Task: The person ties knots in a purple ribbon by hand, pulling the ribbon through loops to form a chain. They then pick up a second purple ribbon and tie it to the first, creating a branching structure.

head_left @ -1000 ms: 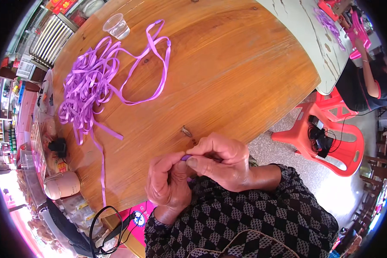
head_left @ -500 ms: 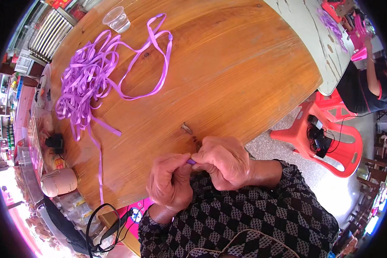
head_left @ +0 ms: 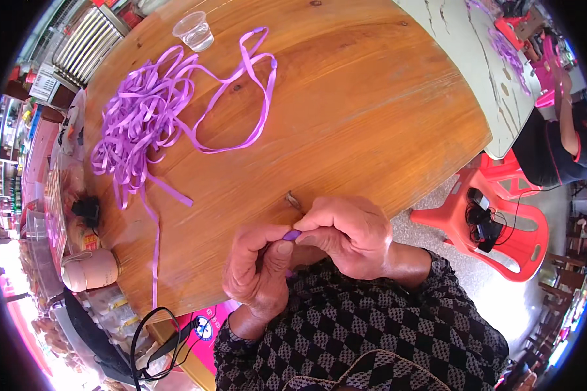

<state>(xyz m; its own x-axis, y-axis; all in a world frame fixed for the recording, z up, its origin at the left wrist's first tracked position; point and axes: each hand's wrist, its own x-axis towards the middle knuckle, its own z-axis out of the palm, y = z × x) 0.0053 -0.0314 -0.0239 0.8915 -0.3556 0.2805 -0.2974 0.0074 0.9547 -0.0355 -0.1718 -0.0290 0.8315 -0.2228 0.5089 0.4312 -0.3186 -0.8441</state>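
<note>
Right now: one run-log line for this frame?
left hand pinching purple ribbon end | right hand pinching same end | ribbon pile far left on round wooden table | clear cup beyond pile

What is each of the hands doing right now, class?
Left hand: closed, pinching the small purple ribbon piece.
Right hand: closed, pinching the same purple piece from the other side.
</note>
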